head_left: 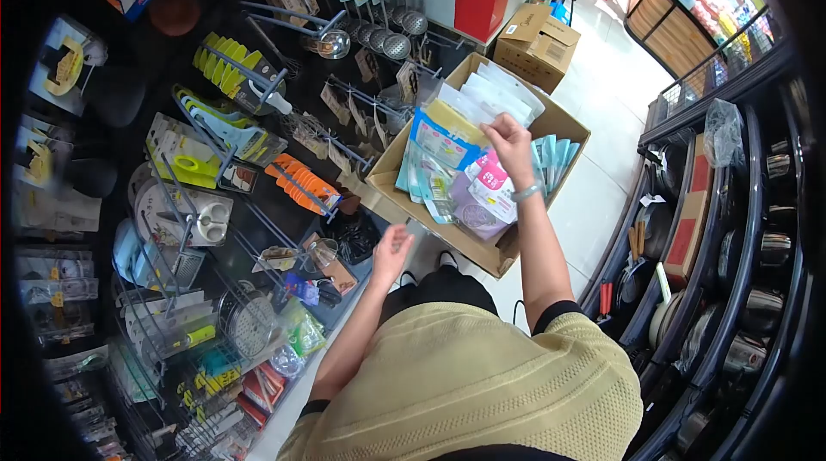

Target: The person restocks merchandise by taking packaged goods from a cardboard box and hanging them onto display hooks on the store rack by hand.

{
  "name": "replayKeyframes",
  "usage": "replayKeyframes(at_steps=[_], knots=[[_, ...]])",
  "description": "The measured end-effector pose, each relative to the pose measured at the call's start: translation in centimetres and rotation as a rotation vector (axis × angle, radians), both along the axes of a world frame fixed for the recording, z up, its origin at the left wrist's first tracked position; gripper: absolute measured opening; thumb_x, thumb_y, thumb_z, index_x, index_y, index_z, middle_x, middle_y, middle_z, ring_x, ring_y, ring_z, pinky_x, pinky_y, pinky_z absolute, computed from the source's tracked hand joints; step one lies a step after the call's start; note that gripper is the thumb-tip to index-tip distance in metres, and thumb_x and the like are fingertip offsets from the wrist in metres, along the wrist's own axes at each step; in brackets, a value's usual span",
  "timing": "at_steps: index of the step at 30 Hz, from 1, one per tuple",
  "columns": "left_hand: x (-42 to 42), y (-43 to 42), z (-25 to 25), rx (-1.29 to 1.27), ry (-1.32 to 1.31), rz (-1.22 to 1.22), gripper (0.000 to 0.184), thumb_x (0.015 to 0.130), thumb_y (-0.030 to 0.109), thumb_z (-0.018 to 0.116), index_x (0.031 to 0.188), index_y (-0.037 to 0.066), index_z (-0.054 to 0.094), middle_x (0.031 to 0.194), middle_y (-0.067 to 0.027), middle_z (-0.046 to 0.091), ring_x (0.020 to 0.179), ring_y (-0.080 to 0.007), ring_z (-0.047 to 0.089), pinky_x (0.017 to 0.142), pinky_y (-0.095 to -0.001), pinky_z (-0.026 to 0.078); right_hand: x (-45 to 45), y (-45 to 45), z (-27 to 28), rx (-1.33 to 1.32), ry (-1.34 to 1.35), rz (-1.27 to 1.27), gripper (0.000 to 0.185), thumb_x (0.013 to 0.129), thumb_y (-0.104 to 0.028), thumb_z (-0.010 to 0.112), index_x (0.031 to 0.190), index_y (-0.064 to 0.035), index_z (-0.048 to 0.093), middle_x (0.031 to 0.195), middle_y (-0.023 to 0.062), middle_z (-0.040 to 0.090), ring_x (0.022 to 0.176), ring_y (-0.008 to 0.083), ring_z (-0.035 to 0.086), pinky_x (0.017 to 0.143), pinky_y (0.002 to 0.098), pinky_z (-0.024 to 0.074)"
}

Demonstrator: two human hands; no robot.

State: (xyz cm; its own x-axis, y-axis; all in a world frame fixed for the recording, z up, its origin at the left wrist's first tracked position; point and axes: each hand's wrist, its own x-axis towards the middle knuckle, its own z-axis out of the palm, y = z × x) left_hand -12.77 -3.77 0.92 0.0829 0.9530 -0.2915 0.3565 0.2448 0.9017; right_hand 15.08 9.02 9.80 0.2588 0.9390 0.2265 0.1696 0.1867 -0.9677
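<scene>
An open cardboard box [477,256] full of flat plastic packets stands in front of me. My right hand [509,147] is over the box with its fingers pinched at the top edge of a packet; which one is not clear. Just below the fingers is a purple packet [483,201] with a pink label. To their left are a yellow packet [460,123] and a blue-and-white packet [439,144]. White packets [492,92] stand behind. My left hand [393,252] is held beside the box's near left corner, fingers loosely apart, with nothing visible in it.
A black display wall on the left has metal hooks with orange packs [301,184], a steel grater [249,319] and skimmers [396,45]. Behind the box stands a smaller carton [538,43]. Curved shelves on the right hold pans [658,233]. White floor tiles [594,117] lie between.
</scene>
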Motion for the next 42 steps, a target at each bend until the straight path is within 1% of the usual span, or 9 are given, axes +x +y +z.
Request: replayKeyframes(at_steps=[7, 10, 14, 21, 22, 25, 26, 32, 42], knots=[[0.6, 1.5, 10.1, 0.523, 0.325, 0.056, 0.116, 0.046, 0.036, 0.085, 0.137, 0.006, 0.019, 0.138, -0.0169, 0.023, 0.127, -0.0343, 0.025, 0.101, -0.0458, 0.024, 0.7, -5.5, 8.8, -0.124, 0.192, 0.457, 0.016, 0.076, -0.003, 0.066, 0.069, -0.0025, 0.052, 0.062, -0.0029, 0.053, 0.053, 0.0018, 0.043, 0.049, 0.0183, 0.032], [-2.1, 1.4, 10.5, 0.532, 0.297, -0.133, 0.11, 0.04, 0.043, 0.084, 0.13, 0.003, 0.034, 0.141, -0.0162, 0.018, 0.13, -0.0311, 0.022, 0.102, -0.0437, 0.023, -1.5, -6.4, 9.1, -0.239, 0.273, 0.679, 0.018, 0.075, -0.003, 0.068, 0.066, -0.0047, 0.052, 0.063, -0.0038, 0.052, 0.058, 0.0026, 0.047, 0.051, 0.0184, 0.0339], [-5.1, -2.6, 7.4, 0.003, -0.482, 0.061, 0.068, 0.06, 0.011, 0.077, 0.12, 0.002, 0.044, 0.113, -0.0093, 0.055, 0.102, -0.0202, 0.055, 0.086, -0.0318, 0.044, -6.2, -4.8, 7.1, -0.414, 0.504, 0.884, 0.011, 0.075, -0.002, 0.067, 0.073, -0.0046, 0.056, 0.069, -0.0017, 0.056, 0.062, 0.0045, 0.052, 0.055, 0.0188, 0.0389], [-3.9, -10.3, 4.4, 0.007, -1.025, 0.566, 0.045, 0.071, -0.009, 0.058, 0.113, 0.005, 0.049, 0.104, -0.0077, 0.06, 0.093, -0.0184, 0.06, 0.082, -0.0325, 0.048, -14.5, -5.6, 4.8, -0.642, 0.713, 0.914, 0.032, 0.091, -0.017, 0.05, 0.119, -0.0026, 0.046, 0.111, 0.0087, 0.055, 0.1, 0.0141, 0.053, 0.086, 0.0283, 0.0418], [-4.2, -11.1, 4.6, 0.022, -1.058, 0.595, 0.044, 0.072, -0.009, 0.057, 0.112, 0.006, 0.049, 0.105, -0.0078, 0.06, 0.093, -0.0185, 0.06, 0.082, -0.0326, 0.048, -15.3, -6.2, 3.6, -0.546, 0.601, 1.029, 0.05, 0.093, -0.031, 0.045, 0.133, -0.0046, 0.029, 0.125, 0.0086, 0.045, 0.11, 0.0148, 0.046, 0.092, 0.031, 0.0372], [-5.5, -13.5, 5.5, 0.118, -1.148, 0.705, 0.041, 0.074, -0.009, 0.056, 0.112, 0.007, 0.049, 0.105, -0.008, 0.06, 0.094, -0.0185, 0.059, 0.082, -0.0327, 0.048, -15.9, -9.8, 3.2, -0.584, 0.599, 1.297, 0.064, 0.089, -0.035, 0.05, 0.137, -0.0041, 0.02, 0.129, 0.0083, 0.041, 0.112, 0.0148, 0.044, 0.093, 0.0304, 0.0358], [-6.0, -14.4, 5.8, 0.155, -1.176, 0.742, 0.041, 0.075, -0.009, 0.056, 0.112, 0.007, 0.049, 0.105, -0.008, 0.06, 0.094, -0.0185, 0.059, 0.082, -0.0326, 0.048, -16.7, -11.4, 3.1, -0.577, 0.58, 1.328, 0.056, 0.092, -0.023, 0.048, 0.138, -0.0071, 0.019, 0.123, 0.0073, 0.046, 0.108, 0.0142, 0.047, 0.089, 0.0283, 0.0392], [-9.8, -22.9, 6.4, 0.301, -0.98, 0.84, 0.043, 0.077, -0.003, 0.059, 0.117, 0.007, 0.046, 0.107, -0.0063, 0.058, 0.098, -0.0164, 0.057, 0.086, -0.031, 0.045, -22.0, -21.6, 2.6, -0.881, 0.508, 1.417, 0.05, 0.086, -0.017, 0.058, 0.128, 0.0, 0.035, 0.118, 0.0087, 0.049, 0.107, 0.0144, 0.047, 0.09, 0.0291, 0.0408], [-16.5, -44.2, 6.6, 0.478, -0.832, 1.122, 0.06, 0.073, -0.003, 0.058, 0.127, 0.008, 0.034, 0.116, -0.0068, 0.052, 0.107, -0.0182, 0.051, 0.091, -0.0326, 0.041, -34.7, -39.7, 3.4, -0.592, 0.163, 1.511, 0.037, 0.088, -0.019, 0.057, 0.117, -0.0001, 0.045, 0.107, 0.0066, 0.056, 0.095, 0.0113, 0.053, 0.082, 0.0271, 0.0452]])
